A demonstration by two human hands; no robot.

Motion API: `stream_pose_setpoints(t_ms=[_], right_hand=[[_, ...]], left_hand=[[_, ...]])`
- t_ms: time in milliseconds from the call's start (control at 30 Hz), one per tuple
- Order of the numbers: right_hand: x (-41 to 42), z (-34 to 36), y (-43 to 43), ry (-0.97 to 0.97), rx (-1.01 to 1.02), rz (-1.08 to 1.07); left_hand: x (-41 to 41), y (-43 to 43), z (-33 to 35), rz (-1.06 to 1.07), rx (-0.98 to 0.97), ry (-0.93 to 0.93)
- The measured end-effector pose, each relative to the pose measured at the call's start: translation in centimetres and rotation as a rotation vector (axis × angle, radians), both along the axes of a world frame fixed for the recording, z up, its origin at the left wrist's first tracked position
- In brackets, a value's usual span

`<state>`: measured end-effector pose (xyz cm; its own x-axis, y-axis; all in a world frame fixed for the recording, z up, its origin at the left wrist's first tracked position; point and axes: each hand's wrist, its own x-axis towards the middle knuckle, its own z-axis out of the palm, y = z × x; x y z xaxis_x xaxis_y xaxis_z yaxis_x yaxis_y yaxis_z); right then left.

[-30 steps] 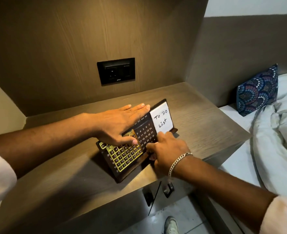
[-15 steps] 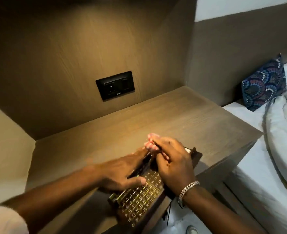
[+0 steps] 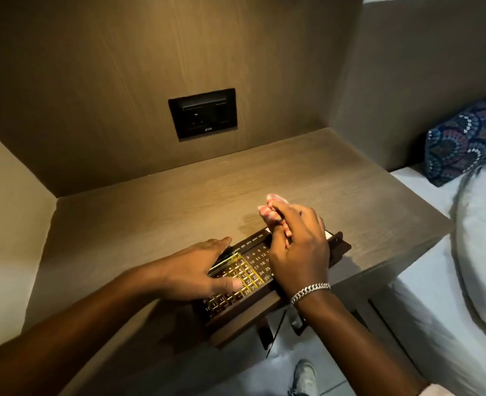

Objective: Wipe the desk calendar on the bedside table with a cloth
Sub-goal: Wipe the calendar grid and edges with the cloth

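Note:
A dark wooden desk calendar [image 3: 257, 270] with number tiles and a yellow sliding frame stands near the front edge of the brown bedside table [image 3: 179, 207]. My left hand [image 3: 196, 270] rests on its left part, fingers over the top edge and thumb on the number face. My right hand [image 3: 299, 252] lies over the calendar's right part and grips a small pink checked cloth [image 3: 273, 210], which sticks out past the fingertips above the top edge. The calendar's white note panel is almost wholly hidden under this hand.
A black wall socket [image 3: 203, 112] sits in the wooden back panel. A side wall closes the table's left. To the right lies a bed with white sheets [image 3: 450, 281] and a patterned blue pillow [image 3: 464, 141]. A shoe [image 3: 303, 377] shows on the floor below.
The view tilted down, so the calendar now sits lower in frame. My right hand rose from the calendar's lower front edge to cover its right part, with the cloth now showing past the fingers.

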<state>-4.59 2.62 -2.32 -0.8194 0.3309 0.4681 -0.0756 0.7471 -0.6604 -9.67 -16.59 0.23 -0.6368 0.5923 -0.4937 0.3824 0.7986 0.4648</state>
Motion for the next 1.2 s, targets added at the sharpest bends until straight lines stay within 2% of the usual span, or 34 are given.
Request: stream_pose_setpoints(t_ms=[100,233,300,400,533,567,633,733,800,1033,1200], right_hand=[[0.1,-0.1,0.1,0.055,-0.029,0.000],[0.3,-0.4,0.1,0.116,-0.038,-0.008],[0.4,-0.6,0.3,0.157,-0.062,-0.019],[0.9,-1.0,0.5,0.240,-0.098,-0.048],[0.6,-1.1,1.1,0.323,-0.141,-0.019],[0.2,-1.0,1.2,0.320,-0.145,0.008],[-0.8,-0.8,1.5,0.297,-0.133,0.060],[-2.0,-0.5,1.2,0.241,-0.087,0.097],[-2.1,-0.6,0.3,0.177,-0.036,0.087],[-0.7,-1.0,-1.0,0.048,0.047,0.070],[0.0,-0.6,-1.5,-0.001,-0.095,0.075]], left_hand=[[-1.4,1.4,0.5,0.187,0.142,0.053],[-3.4,3.4,-0.3,0.411,0.176,-0.014],[-4.1,3.7,-0.8,0.486,0.176,-0.117],[-4.6,3.6,-0.5,0.519,0.206,-0.317],[-5.1,3.3,1.6,0.523,0.387,-0.380],[-5.2,3.3,2.5,0.531,0.431,-0.352],[-5.5,3.6,4.1,0.523,0.456,-0.184],[-5.7,4.5,5.6,0.493,0.368,0.144],[-5.7,5.0,5.9,0.470,0.339,0.276],[-4.7,5.7,5.9,0.352,0.346,0.502],[-4.6,5.8,5.6,0.291,0.343,0.631]])
